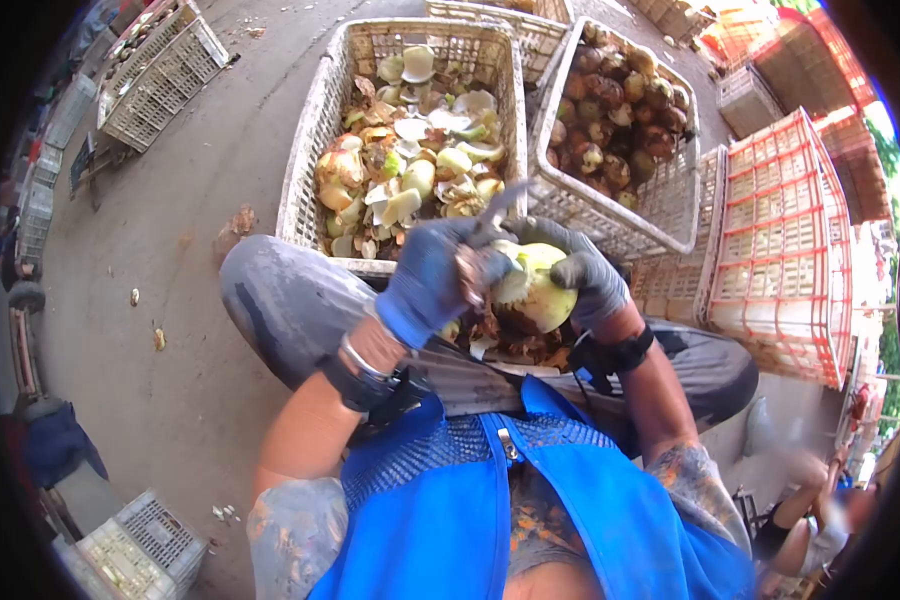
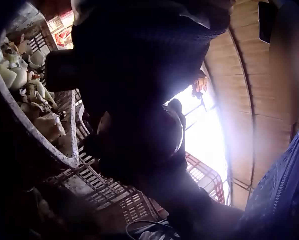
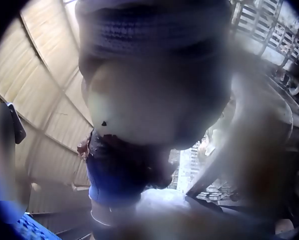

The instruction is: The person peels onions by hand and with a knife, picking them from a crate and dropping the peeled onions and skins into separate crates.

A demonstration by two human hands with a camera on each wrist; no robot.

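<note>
In the head view, the left hand (image 1: 435,275) in a blue glove grips a knife (image 1: 500,208), its blade pointing up and away from the body. Beside it, the right hand (image 1: 590,270) in a grey glove holds a large pale-green onion (image 1: 542,290) with fingers and thumb around it. Brown skin hangs by the left hand's fingers, which are close against the onion. In the right wrist view, the onion (image 3: 119,107) is blurred, with the left hand (image 3: 117,172) below it. Dark shadow hides most detail in the left wrist view.
A crate (image 1: 303,150) of onion peelings stands ahead of the knees; a crate (image 1: 692,190) of brown-skinned onions is at its right. Stacked crates (image 1: 770,240) with red netting stand farther right. More peelings (image 1: 485,335) lie between the legs. Another person (image 1: 820,510) is at lower right.
</note>
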